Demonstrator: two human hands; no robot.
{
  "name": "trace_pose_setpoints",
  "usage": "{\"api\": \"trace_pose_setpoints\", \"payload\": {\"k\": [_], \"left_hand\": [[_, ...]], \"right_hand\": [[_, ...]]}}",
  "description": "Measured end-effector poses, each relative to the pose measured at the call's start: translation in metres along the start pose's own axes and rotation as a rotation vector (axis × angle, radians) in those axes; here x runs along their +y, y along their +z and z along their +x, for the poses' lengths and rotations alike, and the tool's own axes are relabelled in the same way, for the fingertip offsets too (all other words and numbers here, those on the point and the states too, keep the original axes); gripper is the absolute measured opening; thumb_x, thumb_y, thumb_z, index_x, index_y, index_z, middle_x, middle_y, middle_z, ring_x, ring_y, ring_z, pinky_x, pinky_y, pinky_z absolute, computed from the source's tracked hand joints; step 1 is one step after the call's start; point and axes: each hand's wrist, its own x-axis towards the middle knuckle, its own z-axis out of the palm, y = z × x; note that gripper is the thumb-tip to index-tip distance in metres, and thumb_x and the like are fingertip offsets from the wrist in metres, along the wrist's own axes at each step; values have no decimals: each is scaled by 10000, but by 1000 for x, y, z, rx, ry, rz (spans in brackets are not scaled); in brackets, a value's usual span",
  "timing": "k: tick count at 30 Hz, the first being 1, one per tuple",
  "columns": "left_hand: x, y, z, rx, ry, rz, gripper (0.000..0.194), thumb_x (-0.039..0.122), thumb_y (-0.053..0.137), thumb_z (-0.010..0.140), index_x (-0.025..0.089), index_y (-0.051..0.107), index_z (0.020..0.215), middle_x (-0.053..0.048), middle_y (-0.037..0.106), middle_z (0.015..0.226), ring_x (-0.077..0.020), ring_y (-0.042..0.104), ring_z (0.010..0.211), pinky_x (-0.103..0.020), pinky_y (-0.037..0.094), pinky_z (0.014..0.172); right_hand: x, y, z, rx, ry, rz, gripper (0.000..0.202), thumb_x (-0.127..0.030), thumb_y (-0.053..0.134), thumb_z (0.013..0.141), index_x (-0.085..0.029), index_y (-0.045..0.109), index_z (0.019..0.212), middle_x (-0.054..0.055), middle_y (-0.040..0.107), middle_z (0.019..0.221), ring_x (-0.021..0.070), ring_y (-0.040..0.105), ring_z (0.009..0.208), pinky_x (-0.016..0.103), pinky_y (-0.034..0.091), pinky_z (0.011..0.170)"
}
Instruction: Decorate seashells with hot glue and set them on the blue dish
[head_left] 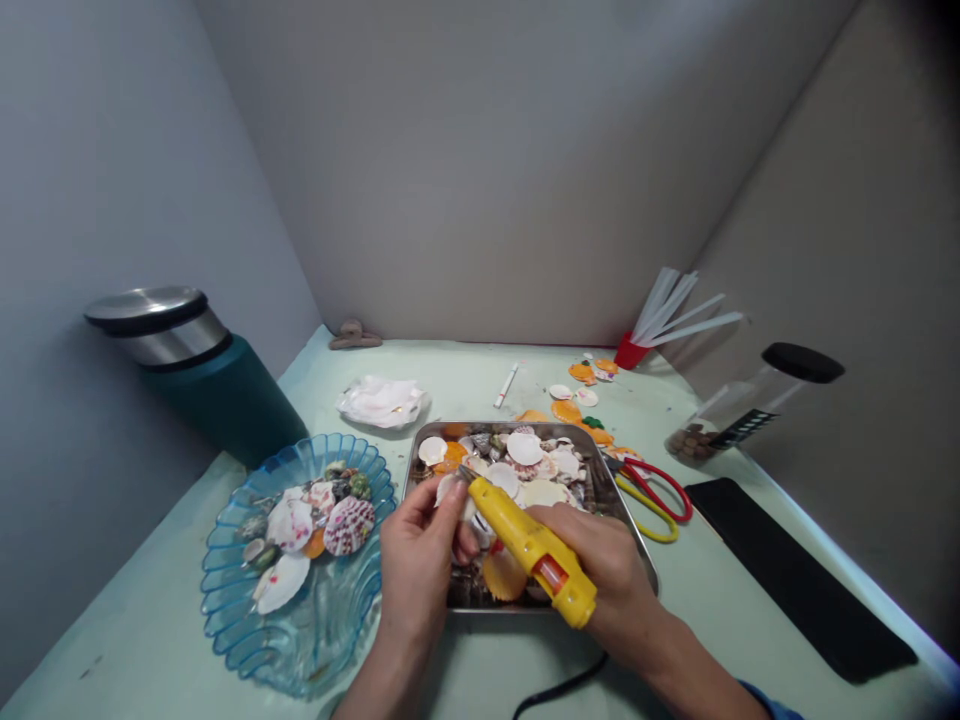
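Note:
My right hand (611, 555) is wrapped round a yellow hot glue gun (521, 530), whose metal nozzle points away and to the left. Pinched in the fingers of my left hand (418, 548) is a white shell (445, 488), partly hidden by the thumb. The nozzle tip is right beside this shell; whether they touch I cannot tell. Both hands are over a metal tray (611, 500) full of white, orange and patterned shells. A larger white shell (524, 448) lies near the tray's far side. The gun's trigger is hidden by my right hand.
At left stand a blue scalloped dish (315, 640) of shells and a teal bottle (225, 400). Behind lie a crumpled plastic bag (382, 402) and a white marker (506, 386). Scissors (658, 490), a clear jar (739, 420), a red cup of glue sticks (631, 350) and a black strip (795, 575) are right.

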Motion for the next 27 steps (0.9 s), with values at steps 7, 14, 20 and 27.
{"api": "trace_pose_setpoints", "payload": {"k": [7, 14, 20, 27], "left_hand": [[0, -1, -1, 9, -6, 20, 340, 427, 698, 746, 136, 671, 919, 49, 546, 406, -75, 433, 378, -167, 349, 413], [1, 0, -1, 15, -14, 22, 362, 436, 705, 734, 135, 687, 935, 47, 544, 409, -82, 441, 388, -170, 360, 422], [2, 0, -2, 11, -7, 45, 375, 440, 703, 735, 127, 698, 941, 40, 545, 410, -84, 440, 389, -174, 364, 422], [1, 0, -1, 11, -6, 5, 365, 430, 701, 745, 140, 671, 965, 51, 553, 419, -80, 447, 387, -167, 358, 425]], "right_hand": [[1, -2, 1, 85, 26, 97, 207, -377, 540, 915, -186, 620, 924, 41, 709, 748, 158, 659, 606, 229, 468, 544], [3, 1, 0, 52, 66, 89, 147, -328, 584, 889, -191, 637, 890, 39, 708, 738, 167, 658, 615, 234, 476, 544], [3, 1, -1, 10, 66, 85, 150, -313, 547, 902, -196, 630, 860, 38, 692, 717, 164, 638, 598, 235, 453, 528], [2, 0, -1, 11, 62, 99, 138, -315, 554, 905, -193, 620, 900, 48, 701, 757, 173, 653, 635, 239, 457, 550]]}}
